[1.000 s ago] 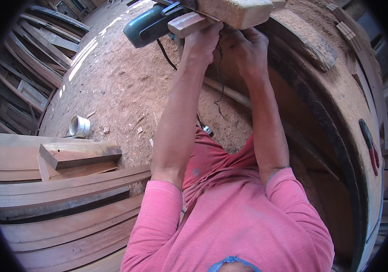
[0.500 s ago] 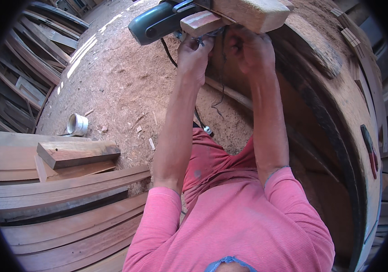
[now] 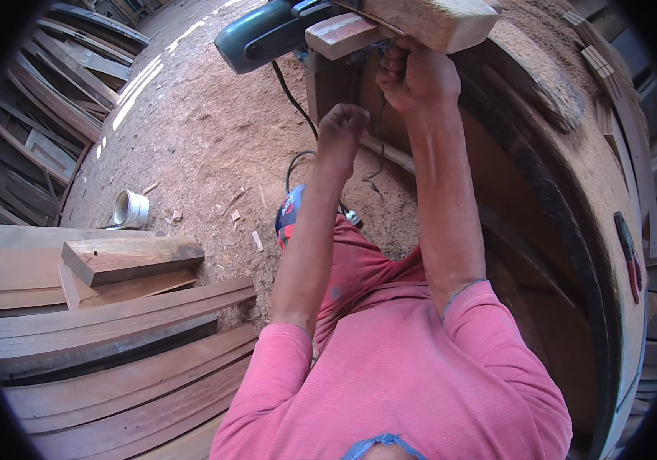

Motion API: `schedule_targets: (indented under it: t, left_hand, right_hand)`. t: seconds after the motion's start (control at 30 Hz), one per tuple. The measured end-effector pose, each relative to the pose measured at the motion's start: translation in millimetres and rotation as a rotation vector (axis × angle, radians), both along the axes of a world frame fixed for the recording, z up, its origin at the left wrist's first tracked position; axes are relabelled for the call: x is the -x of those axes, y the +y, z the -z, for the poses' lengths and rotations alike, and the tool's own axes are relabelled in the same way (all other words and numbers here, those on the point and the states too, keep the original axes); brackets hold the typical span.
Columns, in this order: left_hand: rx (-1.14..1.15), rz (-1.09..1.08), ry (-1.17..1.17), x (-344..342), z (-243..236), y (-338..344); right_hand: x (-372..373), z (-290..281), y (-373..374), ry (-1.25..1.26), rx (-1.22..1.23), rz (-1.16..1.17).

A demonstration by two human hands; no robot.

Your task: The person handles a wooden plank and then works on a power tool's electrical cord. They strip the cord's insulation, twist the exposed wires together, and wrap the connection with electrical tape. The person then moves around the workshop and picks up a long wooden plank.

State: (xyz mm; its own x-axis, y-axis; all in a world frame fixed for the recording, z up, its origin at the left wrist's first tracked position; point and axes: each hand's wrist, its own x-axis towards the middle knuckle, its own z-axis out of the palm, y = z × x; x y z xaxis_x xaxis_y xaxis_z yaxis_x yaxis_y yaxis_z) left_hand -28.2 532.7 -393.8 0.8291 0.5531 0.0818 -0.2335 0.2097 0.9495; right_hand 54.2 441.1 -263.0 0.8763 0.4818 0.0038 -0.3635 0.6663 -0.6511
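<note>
A dark teal power tool (image 3: pixel 255 40) with a black cable (image 3: pixel 291 98) is at the top, beside a wooden block (image 3: pixel 451 23) and a smaller wood piece (image 3: pixel 340 37). My right hand (image 3: pixel 423 77) is raised right under the blocks with curled fingers, near some tangled thin material; what it grips is hidden. Lower and left, away from the tool, my left hand (image 3: pixel 341 130) has closed fingers, and I cannot tell what, if anything, is in them.
Stacked planks (image 3: pixel 113 345) lie at lower left, more lean at upper left (image 3: pixel 60 84). A white bucket (image 3: pixel 133 211) sits on the sawdust-covered floor (image 3: pixel 182 138). Pliers (image 3: pixel 629 257) lie on the dusty bench (image 3: pixel 604 184) at right. A blue-red object (image 3: pixel 286 203) is near my leg.
My left hand has dropped away from beneath the small wood piece, down and toward me. My right hand stays raised, slightly higher. The blue-red object by my leg has come into sight.
</note>
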Motion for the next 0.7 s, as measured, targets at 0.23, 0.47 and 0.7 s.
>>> schedule_targets:
  t: [0.23,0.47,0.7]
  left_hand:
    - [0.19,0.048,0.053,0.3,36.2,-12.5]
    - [0.244,0.064,0.212,6.5,97.0,-25.4]
    - [0.315,0.097,0.364,33.0,156.9,-24.0]
  right_hand:
    - [9.0,-9.4,2.0,0.161,-0.089,-0.065]
    - [-0.5,8.7,-8.3,0.1,-0.133,-0.19]
    - [-14.4,11.7,-16.5,0.058,-0.131,-0.312]
